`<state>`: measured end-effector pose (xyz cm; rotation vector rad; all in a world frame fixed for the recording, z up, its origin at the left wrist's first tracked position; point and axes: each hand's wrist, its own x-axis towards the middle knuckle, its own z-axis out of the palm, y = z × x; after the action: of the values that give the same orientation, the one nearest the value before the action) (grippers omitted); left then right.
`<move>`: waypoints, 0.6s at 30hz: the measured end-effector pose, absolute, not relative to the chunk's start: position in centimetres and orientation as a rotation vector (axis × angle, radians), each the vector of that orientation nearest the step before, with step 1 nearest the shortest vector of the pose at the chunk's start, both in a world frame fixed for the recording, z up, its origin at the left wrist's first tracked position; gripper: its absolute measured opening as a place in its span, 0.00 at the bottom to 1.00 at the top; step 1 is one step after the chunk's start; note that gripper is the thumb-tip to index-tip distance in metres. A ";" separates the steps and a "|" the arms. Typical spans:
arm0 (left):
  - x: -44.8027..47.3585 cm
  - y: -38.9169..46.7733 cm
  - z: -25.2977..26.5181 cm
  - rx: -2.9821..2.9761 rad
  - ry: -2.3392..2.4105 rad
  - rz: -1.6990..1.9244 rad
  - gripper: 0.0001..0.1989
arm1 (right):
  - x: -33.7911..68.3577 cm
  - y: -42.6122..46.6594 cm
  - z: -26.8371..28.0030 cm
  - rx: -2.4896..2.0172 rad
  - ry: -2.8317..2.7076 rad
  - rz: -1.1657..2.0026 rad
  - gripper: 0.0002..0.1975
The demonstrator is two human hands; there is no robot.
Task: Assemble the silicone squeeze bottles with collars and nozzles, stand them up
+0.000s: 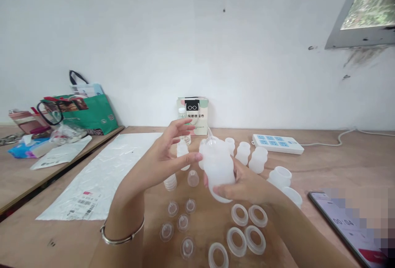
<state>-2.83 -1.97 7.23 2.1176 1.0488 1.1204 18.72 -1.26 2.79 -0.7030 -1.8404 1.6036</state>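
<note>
In my right hand [247,183] is a milky-white baby bottle [218,167], tilted, its fingers wrapped round the lower part. A clear teat [211,138] shows at the bottle's top end. My left hand [168,154] is open to the left of the bottle, fingers spread, its thumb close to the bottle's side; I cannot tell if it touches. Below the hands lie several clear teats [183,222] and several translucent rings [236,241]. A dome-shaped clear cap [193,178] stands near a ribbed white piece [170,182]. Several wavy white bottle bodies [258,160] stand behind and to the right.
A white plastic mailer [101,173] lies at left. Behind stand a printed paper bag [202,115] and a clear bottle [182,114]. A power strip [277,143] sits at back right, a phone [336,218] at front right. A green bag [89,113] stands far left.
</note>
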 end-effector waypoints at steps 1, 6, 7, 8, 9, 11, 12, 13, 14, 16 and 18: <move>-3.0 -2.1 7.2 2.119 1.034 1.102 0.32 | 18.7 -1.2 2.7 -0.713 -1.837 1.595 0.27; -2.2 -2.9 6.8 2.050 0.905 1.087 0.39 | 18.3 -1.3 2.1 -0.724 -1.851 1.591 0.28; -2.0 -2.7 6.8 2.045 0.920 1.083 0.39 | 18.3 -1.4 2.1 -0.712 -1.850 1.606 0.28; -2.0 -2.5 6.7 2.051 0.948 1.080 0.38 | 18.3 -1.4 2.2 -0.693 -1.841 1.620 0.27; -2.1 -2.1 6.7 2.066 0.987 1.088 0.36 | 18.3 -1.4 2.2 -0.678 -1.830 1.631 0.26; -2.7 -1.6 7.0 2.088 1.084 1.161 0.32 | 18.5 -1.4 2.4 -0.670 -1.813 1.634 0.24; -3.0 -1.4 7.2 2.090 1.121 1.205 0.29 | 18.5 -1.3 2.5 -0.673 -1.813 1.630 0.22; -3.2 -1.4 7.4 2.089 1.137 1.235 0.26 | 18.5 -1.3 2.6 -0.682 -1.815 1.621 0.21; -3.4 -1.4 7.6 2.091 1.131 1.242 0.22 | 18.5 -1.3 2.6 -0.695 -1.818 1.604 0.19; -3.5 -1.7 7.8 2.147 1.112 1.140 0.14 | 18.3 -1.2 2.7 -0.723 -1.801 1.561 0.15; -3.2 -1.7 7.4 2.283 1.153 0.924 0.12 | 18.1 -1.1 2.6 -0.729 -1.754 1.555 0.14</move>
<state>-3.15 -1.71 7.38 2.2827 1.1534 0.9243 18.15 -1.13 2.62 -0.7292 -1.7539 1.5548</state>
